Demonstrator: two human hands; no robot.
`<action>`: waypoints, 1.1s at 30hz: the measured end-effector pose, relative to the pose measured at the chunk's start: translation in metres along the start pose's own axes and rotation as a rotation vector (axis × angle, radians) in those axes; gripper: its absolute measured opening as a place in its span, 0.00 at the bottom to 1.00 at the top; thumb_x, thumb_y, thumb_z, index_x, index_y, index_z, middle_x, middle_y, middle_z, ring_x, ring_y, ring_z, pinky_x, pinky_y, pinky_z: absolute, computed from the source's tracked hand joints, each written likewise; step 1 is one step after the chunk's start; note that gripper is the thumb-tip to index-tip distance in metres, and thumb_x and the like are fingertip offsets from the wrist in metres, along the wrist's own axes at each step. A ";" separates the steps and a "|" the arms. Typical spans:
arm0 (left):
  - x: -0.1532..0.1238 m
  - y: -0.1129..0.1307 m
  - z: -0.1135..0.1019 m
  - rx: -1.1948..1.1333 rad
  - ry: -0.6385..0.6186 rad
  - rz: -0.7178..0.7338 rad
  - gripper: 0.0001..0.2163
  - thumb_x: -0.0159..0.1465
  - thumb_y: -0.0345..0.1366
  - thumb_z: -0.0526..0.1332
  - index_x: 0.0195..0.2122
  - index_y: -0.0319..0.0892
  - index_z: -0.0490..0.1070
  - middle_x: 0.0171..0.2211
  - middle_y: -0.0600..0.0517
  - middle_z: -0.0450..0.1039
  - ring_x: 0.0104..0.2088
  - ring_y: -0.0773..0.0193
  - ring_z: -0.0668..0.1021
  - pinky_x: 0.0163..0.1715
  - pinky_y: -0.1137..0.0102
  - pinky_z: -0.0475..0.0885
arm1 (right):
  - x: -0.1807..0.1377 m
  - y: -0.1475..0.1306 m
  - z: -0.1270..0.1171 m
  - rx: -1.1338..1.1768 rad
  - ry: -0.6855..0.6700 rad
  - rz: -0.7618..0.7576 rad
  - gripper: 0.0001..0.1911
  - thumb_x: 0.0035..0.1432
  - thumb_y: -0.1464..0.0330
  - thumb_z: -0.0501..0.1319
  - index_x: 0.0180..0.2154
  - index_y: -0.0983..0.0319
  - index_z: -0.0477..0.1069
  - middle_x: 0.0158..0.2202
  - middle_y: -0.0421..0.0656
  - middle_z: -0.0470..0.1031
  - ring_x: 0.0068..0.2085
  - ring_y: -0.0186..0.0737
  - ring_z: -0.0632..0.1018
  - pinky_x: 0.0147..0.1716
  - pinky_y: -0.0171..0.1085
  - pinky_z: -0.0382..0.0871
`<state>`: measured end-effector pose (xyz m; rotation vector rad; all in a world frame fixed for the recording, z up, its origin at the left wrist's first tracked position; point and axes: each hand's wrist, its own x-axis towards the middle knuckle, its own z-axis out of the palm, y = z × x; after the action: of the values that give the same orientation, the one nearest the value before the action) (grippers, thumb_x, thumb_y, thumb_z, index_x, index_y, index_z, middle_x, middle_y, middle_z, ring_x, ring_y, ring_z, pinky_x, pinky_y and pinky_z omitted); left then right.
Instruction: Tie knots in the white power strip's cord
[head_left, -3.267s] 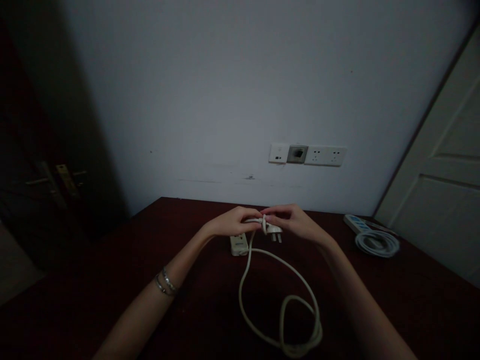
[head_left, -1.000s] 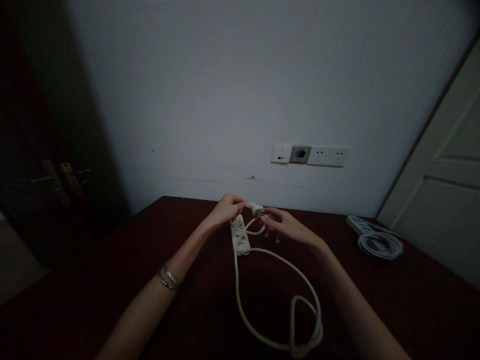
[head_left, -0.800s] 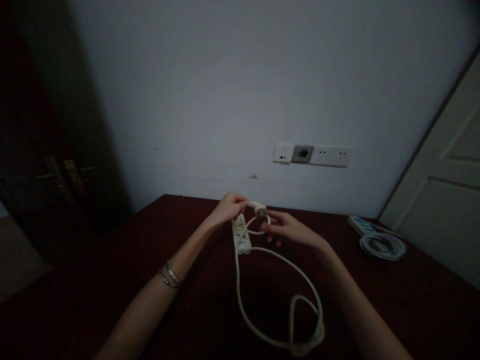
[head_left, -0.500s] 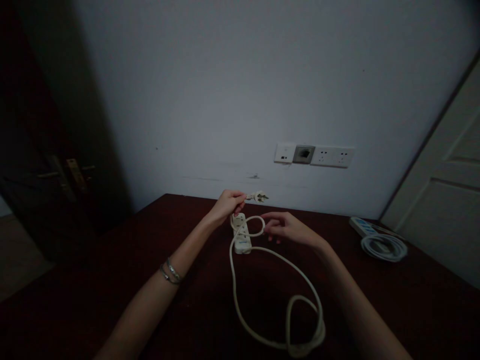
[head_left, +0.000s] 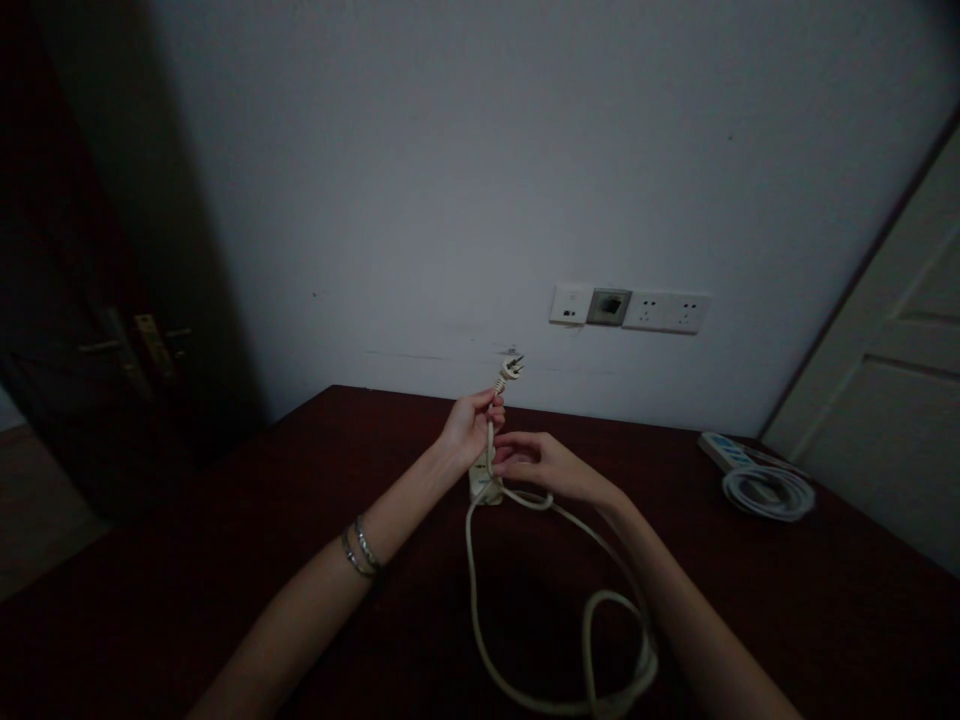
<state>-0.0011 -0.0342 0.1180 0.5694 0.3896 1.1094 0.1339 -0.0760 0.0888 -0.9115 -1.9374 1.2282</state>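
Observation:
My left hand point(head_left: 471, 425) is closed round the white cord just below its plug point(head_left: 510, 368), which sticks up above the fist. My right hand point(head_left: 541, 465) is closed on the same cord point(head_left: 480, 610) a little lower, pinching it above the white power strip point(head_left: 484, 486) on the dark red table point(head_left: 187, 590). The strip is mostly hidden behind my hands. From there the cord runs toward me and forms a loose loop near the table's front.
A second power strip with a coiled cord point(head_left: 765, 488) lies at the table's right edge. Wall sockets point(head_left: 628, 308) sit on the white wall behind. A dark door point(head_left: 112, 340) stands at left, a white door point(head_left: 892, 400) at right.
My left hand has lifted the plug end upward so the plug now points up. My right hand has moved left and closed on the cord, and the small loop has tightened.

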 end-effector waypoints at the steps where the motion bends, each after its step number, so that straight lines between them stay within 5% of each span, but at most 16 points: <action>1: -0.001 -0.003 0.001 -0.036 0.025 0.002 0.06 0.61 0.23 0.49 0.29 0.33 0.62 0.20 0.55 0.59 0.16 0.78 0.61 0.15 0.84 0.60 | 0.001 0.001 0.003 -0.033 0.005 -0.010 0.16 0.47 0.64 0.63 0.38 0.66 0.71 0.33 0.44 0.73 0.31 0.34 0.73 0.34 0.36 0.67; 7: -0.006 -0.015 0.010 -0.069 0.027 0.085 0.07 0.56 0.18 0.51 0.30 0.34 0.63 0.23 0.51 0.66 0.21 0.74 0.69 0.26 0.77 0.70 | 0.004 0.004 0.009 -0.185 0.053 -0.058 0.12 0.54 0.64 0.56 0.28 0.67 0.70 0.23 0.40 0.69 0.24 0.31 0.67 0.26 0.32 0.60; 12: -0.011 -0.010 0.012 0.318 -0.114 0.114 0.10 0.52 0.21 0.55 0.35 0.33 0.67 0.30 0.44 0.74 0.32 0.63 0.76 0.38 0.67 0.70 | 0.000 -0.012 0.008 -0.216 0.114 -0.162 0.12 0.55 0.64 0.56 0.27 0.66 0.72 0.26 0.42 0.72 0.28 0.34 0.70 0.31 0.34 0.62; 15: -0.008 -0.010 0.009 0.558 -0.121 0.147 0.10 0.53 0.25 0.56 0.36 0.33 0.70 0.29 0.46 0.74 0.30 0.65 0.76 0.33 0.71 0.69 | -0.003 -0.023 0.002 -0.218 0.212 -0.245 0.13 0.55 0.63 0.57 0.28 0.65 0.73 0.29 0.43 0.74 0.32 0.36 0.72 0.37 0.36 0.63; 20: -0.003 -0.028 0.006 0.669 -0.053 0.178 0.08 0.57 0.35 0.54 0.32 0.36 0.68 0.23 0.54 0.68 0.20 0.72 0.70 0.22 0.77 0.65 | -0.010 -0.032 -0.015 -0.127 0.477 -0.195 0.18 0.50 0.56 0.59 0.22 0.65 0.71 0.21 0.40 0.71 0.25 0.35 0.70 0.28 0.34 0.63; 26: -0.029 -0.043 -0.001 0.941 -0.182 0.141 0.16 0.61 0.48 0.49 0.27 0.39 0.60 0.12 0.60 0.56 0.09 0.76 0.57 0.10 0.80 0.50 | -0.017 -0.034 -0.023 0.250 0.721 -0.062 0.16 0.51 0.59 0.60 0.22 0.65 0.70 0.20 0.41 0.72 0.23 0.33 0.73 0.24 0.31 0.65; 33: -0.070 -0.027 -0.002 0.770 -0.442 -0.183 0.15 0.62 0.47 0.51 0.25 0.40 0.58 0.11 0.64 0.44 0.10 0.78 0.47 0.10 0.80 0.43 | -0.011 -0.035 -0.050 0.944 0.752 0.117 0.14 0.63 0.68 0.46 0.27 0.63 0.62 0.23 0.41 0.72 0.25 0.34 0.76 0.23 0.34 0.71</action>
<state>-0.0112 -0.1069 0.1007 1.3980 0.4647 0.6010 0.1733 -0.0729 0.1365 -0.7840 -0.5982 1.3778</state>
